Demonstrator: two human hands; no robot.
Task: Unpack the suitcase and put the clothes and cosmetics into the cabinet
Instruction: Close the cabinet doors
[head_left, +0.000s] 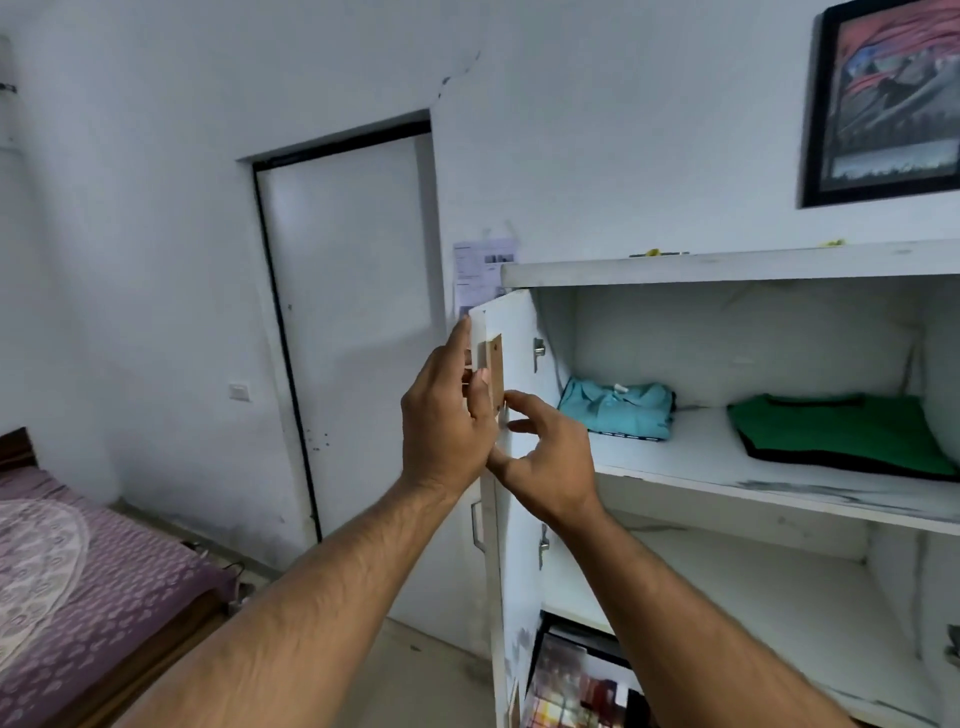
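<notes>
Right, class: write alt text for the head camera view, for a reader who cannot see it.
The left hand grips the wooden handle of an open white cabinet door; the right hand hovers beside it. A folded teal garment and green garment lie on the upper shelf.

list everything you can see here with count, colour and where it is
cabinet: 1, white, right, open
cabinet door: 1, white, swung open at cabinet's left edge
folded shirt: 1, light blue, upper shelf, left
folded garment: 1, green, upper shelf, right
framed picture: 1, black frame, wall above cabinet
room door: 1, white, centre
paper: 1, white, wall by cabinet
bed: 1, purple cover, lower left
left hand: 1, grips door handle
right hand: 1, fingers spread by door edge
</notes>
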